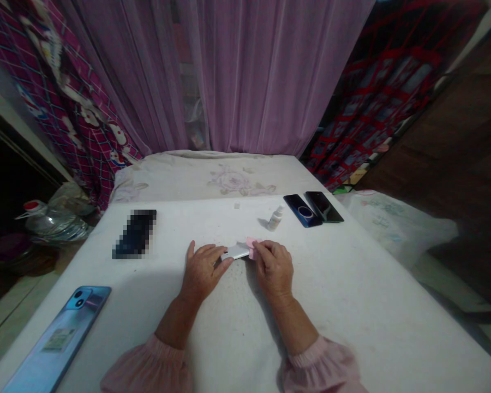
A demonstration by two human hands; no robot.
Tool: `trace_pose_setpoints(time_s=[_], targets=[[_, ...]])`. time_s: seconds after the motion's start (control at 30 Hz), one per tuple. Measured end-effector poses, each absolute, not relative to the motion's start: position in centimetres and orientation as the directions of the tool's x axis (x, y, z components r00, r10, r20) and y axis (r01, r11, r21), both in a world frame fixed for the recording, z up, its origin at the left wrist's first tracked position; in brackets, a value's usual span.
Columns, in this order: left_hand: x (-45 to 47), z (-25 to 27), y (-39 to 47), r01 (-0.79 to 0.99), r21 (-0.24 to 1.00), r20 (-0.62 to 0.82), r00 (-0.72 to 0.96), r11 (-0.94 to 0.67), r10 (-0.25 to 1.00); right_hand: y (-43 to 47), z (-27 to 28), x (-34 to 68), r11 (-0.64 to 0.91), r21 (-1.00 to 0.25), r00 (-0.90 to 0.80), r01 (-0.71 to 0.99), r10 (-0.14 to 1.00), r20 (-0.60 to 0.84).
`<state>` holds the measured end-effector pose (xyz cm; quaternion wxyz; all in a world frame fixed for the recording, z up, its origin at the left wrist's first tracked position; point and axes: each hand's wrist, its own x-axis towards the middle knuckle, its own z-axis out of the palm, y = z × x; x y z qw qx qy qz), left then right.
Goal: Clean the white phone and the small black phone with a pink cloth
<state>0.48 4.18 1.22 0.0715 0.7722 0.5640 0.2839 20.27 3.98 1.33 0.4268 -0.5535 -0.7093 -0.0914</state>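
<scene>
At the tabletop's near left corner, along the left edge, lies a glossy light-blue phone with a square camera block. Farther in, around the middle between the left and right edges, I have a slim, flat, whitish phone-like slab. My left hand is partly curled, thumb and fingers closed on its left end. My right hand pinches a small pale-pink cloth at its right end. I judge the step to be wiping; the next move calls for a firm left hold and light strokes with the cloth.

Toward the left edge lies a dark rectangle, blurred out. Beyond my right hand stands a small white bottle; two dark phones lie side by side near the right edge. Past the far edge hangs a purple curtain.
</scene>
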Motion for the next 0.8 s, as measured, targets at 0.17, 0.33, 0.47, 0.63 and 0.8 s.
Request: trace_pose_setpoints(time_s=[0.17, 0.33, 0.47, 0.63, 0.8], targets=[[0.5, 1.3, 4.2, 0.841, 0.409, 0.354, 0.211, -0.354, 0.911, 3.2, 1.8, 17.5, 0.476, -0.312, -0.136, 0.822, 0.697, 0.704], [0.4, 1.3, 4.2, 0.852, 0.381, 0.360, 0.222, -0.360, 0.906, 2.9, 2.0, 16.4, 0.503, -0.297, -0.176, 0.812, 0.696, 0.696], [0.4, 1.4, 4.3, 0.847, 0.397, 0.340, 0.222, -0.353, 0.914, 3.2, 2.0, 17.0, 0.486, -0.296, -0.158, 0.822, 0.695, 0.701], [0.4, 1.5, 4.4, 0.831, 0.435, 0.335, 0.209, -0.347, 0.919, 4.0, 1.5, 19.2, 0.379, -0.331, -0.053, 0.864, 0.722, 0.690], [0.4, 1.6, 4.6, 0.827, 0.464, 0.322, 0.177, -0.318, 0.930, 4.9, 1.0, 21.0, 0.328, -0.333, -0.001, 0.884, 0.714, 0.700]])
